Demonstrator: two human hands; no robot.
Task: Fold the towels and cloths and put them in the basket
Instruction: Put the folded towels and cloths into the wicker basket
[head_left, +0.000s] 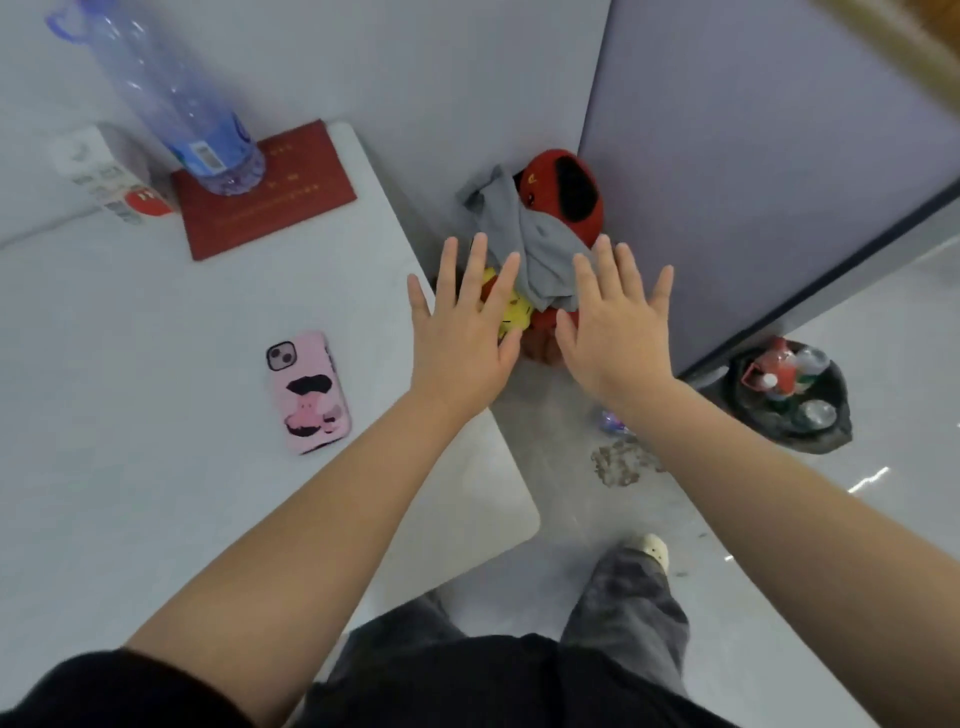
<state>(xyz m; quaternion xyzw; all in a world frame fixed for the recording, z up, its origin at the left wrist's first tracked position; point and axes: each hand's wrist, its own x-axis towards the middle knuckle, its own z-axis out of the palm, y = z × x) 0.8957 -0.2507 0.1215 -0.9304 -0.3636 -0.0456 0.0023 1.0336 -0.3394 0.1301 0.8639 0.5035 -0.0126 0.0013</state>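
A red basket (569, 192) stands on the floor in the corner between the white table and a grey partition. A grey cloth (524, 239) hangs loosely over its rim and down its front, and a yellow cloth (514, 312) shows below it. My left hand (467, 332) and my right hand (613, 322) are both stretched out flat, palms down, fingers spread, hovering above the basket and the cloths. Neither hand holds anything. The lower part of the basket is hidden behind my hands.
The white table (156, 415) on the left carries a pink phone (306, 392), a red booklet (265, 189) under a clear water bottle (171, 98), and a small carton (111, 174). A black bin (789, 395) of bottles stands on the floor at right, with debris (618, 462) nearby.
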